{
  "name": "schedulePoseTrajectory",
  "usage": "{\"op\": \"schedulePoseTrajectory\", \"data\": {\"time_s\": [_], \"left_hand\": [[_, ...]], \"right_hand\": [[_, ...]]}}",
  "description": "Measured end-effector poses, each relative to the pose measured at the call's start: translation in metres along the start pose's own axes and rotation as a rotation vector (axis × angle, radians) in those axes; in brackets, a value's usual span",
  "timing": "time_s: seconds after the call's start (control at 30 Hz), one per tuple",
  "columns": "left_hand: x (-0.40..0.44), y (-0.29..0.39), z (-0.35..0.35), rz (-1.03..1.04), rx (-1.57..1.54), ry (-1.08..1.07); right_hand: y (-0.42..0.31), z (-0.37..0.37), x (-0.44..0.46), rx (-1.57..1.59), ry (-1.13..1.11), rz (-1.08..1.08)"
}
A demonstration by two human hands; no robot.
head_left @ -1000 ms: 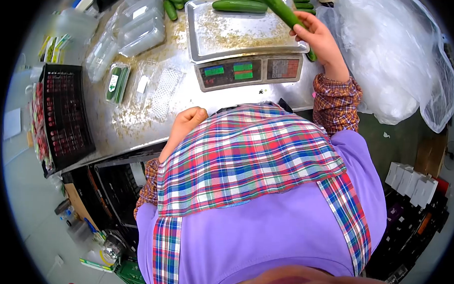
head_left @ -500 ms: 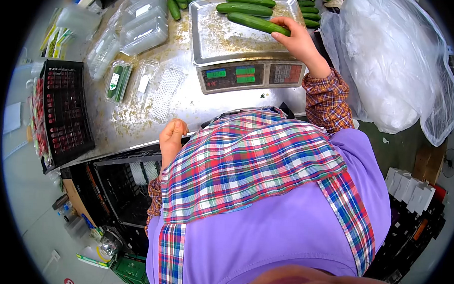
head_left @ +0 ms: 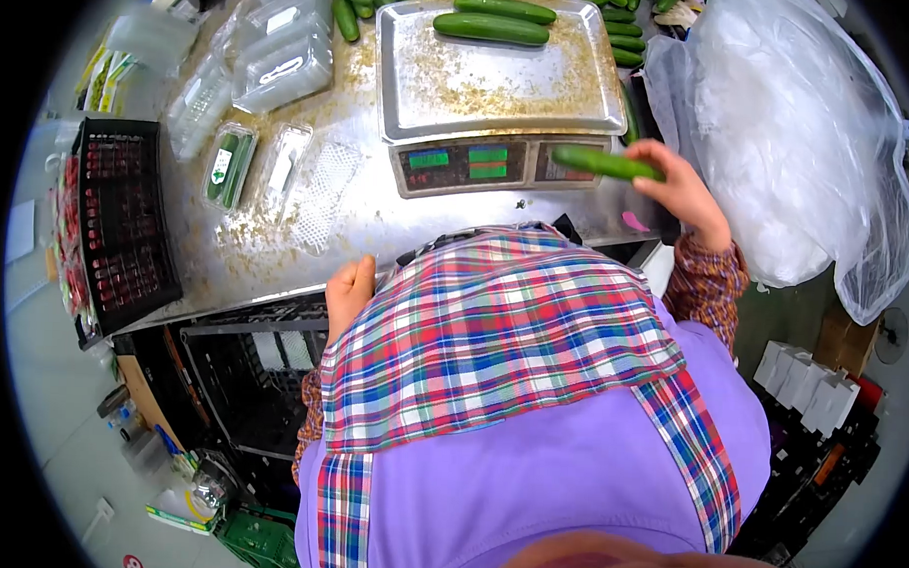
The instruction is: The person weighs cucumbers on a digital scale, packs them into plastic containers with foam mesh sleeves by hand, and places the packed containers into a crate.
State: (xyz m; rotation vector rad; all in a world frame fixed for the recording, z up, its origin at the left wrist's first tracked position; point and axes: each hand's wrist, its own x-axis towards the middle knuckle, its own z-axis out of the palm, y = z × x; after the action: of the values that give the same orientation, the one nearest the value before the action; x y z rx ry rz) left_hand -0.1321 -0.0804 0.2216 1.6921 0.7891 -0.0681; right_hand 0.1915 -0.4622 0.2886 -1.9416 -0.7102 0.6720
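My right hand (head_left: 681,187) is closed around one end of a cucumber (head_left: 601,163), held in front of the scale's keypad. Two more cucumbers (head_left: 491,28) lie side by side on the metal pan (head_left: 491,90) of the weighing scale (head_left: 462,166), whose green displays are lit. Near the table's front edge rests my left hand (head_left: 351,290), its fingers curled and nothing visible in them. To the left, a clear clamshell pack (head_left: 228,166) of cucumbers sits beside an open clear tray (head_left: 285,168) and a white foam net (head_left: 327,194).
Stacked clear containers (head_left: 282,63) stand at the back left. A black crate (head_left: 126,222) with red contents is on the left edge. Loose cucumbers (head_left: 623,35) lie behind the scale. A large bag of white material (head_left: 770,145) fills the right. A pink scrap (head_left: 634,221) lies near the front edge.
My right hand has lifted one cucumber off the scale pan and carried it toward me and to the right. My left hand stays about where it was.
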Motion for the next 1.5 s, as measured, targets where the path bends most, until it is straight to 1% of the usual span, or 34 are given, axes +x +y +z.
{"op": "schedulePoseTrajectory", "data": {"time_s": [0.03,0.07,0.1,0.13,0.17,0.2,0.27,0.3,0.33,0.4,0.5,0.57,0.6,0.63,0.67,0.7,0.73,0.8,0.87,0.93,0.97,1.0,1.03,1.07,1.1,1.13,1.2,1.23,1.27,1.3,1.33,1.4,1.5], "left_hand": [[0.003,0.001,0.002,-0.057,0.010,-0.027],[0.003,0.003,0.008,-0.015,0.007,-0.037],[0.001,0.019,0.021,0.032,0.003,-0.049],[0.001,0.027,0.029,0.083,-0.004,-0.062],[0.004,0.024,0.024,0.007,-0.018,-0.218],[0.007,0.026,0.020,0.056,0.045,-0.297],[0.007,0.041,0.013,0.164,0.170,-0.460],[-0.001,0.061,0.014,0.094,0.074,-0.509],[-0.009,0.089,0.016,-0.050,0.067,-0.510],[-0.015,0.105,0.007,-0.029,0.207,-0.487],[-0.008,0.074,-0.018,0.069,0.082,-0.620],[-0.012,0.073,-0.025,0.027,0.246,-0.473],[-0.006,0.039,-0.035,0.010,0.234,-0.413],[0.005,0.002,-0.049,-0.133,0.097,-0.407],[0.010,-0.011,-0.049,-0.245,-0.072,-0.388],[0.005,0.012,-0.035,-0.119,-0.006,-0.286],[-0.001,0.030,-0.024,-0.055,0.035,-0.240],[-0.013,0.066,-0.003,0.066,0.126,-0.138],[-0.011,0.059,-0.010,0.021,0.113,-0.183],[-0.007,0.048,-0.018,-0.024,0.099,-0.228],[-0.005,0.041,-0.022,-0.048,0.091,-0.251],[-0.003,0.033,-0.025,-0.111,-0.020,-0.253],[-0.001,0.022,-0.030,-0.173,-0.132,-0.256],[0.003,0.010,-0.036,-0.233,-0.245,-0.258],[0.007,-0.003,-0.045,-0.141,-0.195,-0.315],[0.005,0.006,-0.040,-0.120,-0.152,-0.217],[-0.001,0.031,-0.023,-0.087,-0.071,-0.019],[0.009,0.021,-0.027,-0.051,-0.015,-0.017],[0.012,0.013,-0.028,0.004,-0.022,0.030],[0.017,0.017,-0.026,0.059,-0.026,0.077],[0.023,0.022,-0.026,0.119,-0.028,0.125],[0.031,0.032,-0.028,0.225,0.189,0.232],[0.057,0.026,-0.036,0.438,0.731,0.476]], "right_hand": [[0.003,-0.002,-0.016,0.068,-0.057,0.106],[0.005,-0.003,-0.029,0.136,-0.109,0.212],[0.006,-0.003,-0.041,0.234,-0.099,0.278],[0.009,0.000,-0.050,0.316,-0.024,0.259],[0.017,-0.002,-0.057,0.421,0.026,0.265],[0.023,-0.005,-0.065,0.525,0.087,0.269],[0.009,0.000,-0.062,0.778,0.258,0.200],[0.013,-0.003,-0.058,0.850,0.254,0.161],[0.018,-0.006,-0.055,0.923,0.213,0.132],[0.014,-0.005,-0.046,1.053,0.307,0.170],[0.005,-0.004,-0.030,1.119,0.339,0.148],[0.003,0.002,-0.009,0.896,0.423,0.174],[0.004,0.003,0.002,0.783,0.464,0.185],[0.015,0.001,0.017,0.679,0.438,0.178],[0.014,-0.001,0.035,0.634,0.501,0.178],[0.010,0.000,0.056,0.591,0.562,0.179],[0.009,-0.003,0.075,0.548,0.620,0.182],[0.028,-0.018,0.119,0.456,0.654,0.213],[0.036,-0.035,0.160,0.391,0.652,0.264],[0.046,-0.048,0.195,0.305,0.688,0.362],[0.046,-0.050,0.206,0.276,0.705,0.373],[0.050,-0.053,0.217,0.247,0.723,0.385],[0.075,-0.061,0.235,0.069,0.728,0.391],[0.075,-0.069,0.242,-0.366,0.609,0.358],[0.077,-0.070,0.247,-0.557,0.594,0.419],[0.039,-0.061,0.237,-0.752,0.575,0.476],[0.015,-0.050,0.244,-0.749,0.667,0.012],[-0.003,-0.037,0.248,-0.732,0.625,-0.194],[-0.023,-0.024,0.249,-0.754,0.471,-0.226],[-0.036,-0.003,0.249,-0.884,0.356,-0.188],[-0.042,0.012,0.256,-0.870,0.210,-0.161],[-0.056,0.040,0.260,-0.981,0.089,-0.080],[-0.063,0.053,0.265,-1.083,0.132,-0.082]]}}
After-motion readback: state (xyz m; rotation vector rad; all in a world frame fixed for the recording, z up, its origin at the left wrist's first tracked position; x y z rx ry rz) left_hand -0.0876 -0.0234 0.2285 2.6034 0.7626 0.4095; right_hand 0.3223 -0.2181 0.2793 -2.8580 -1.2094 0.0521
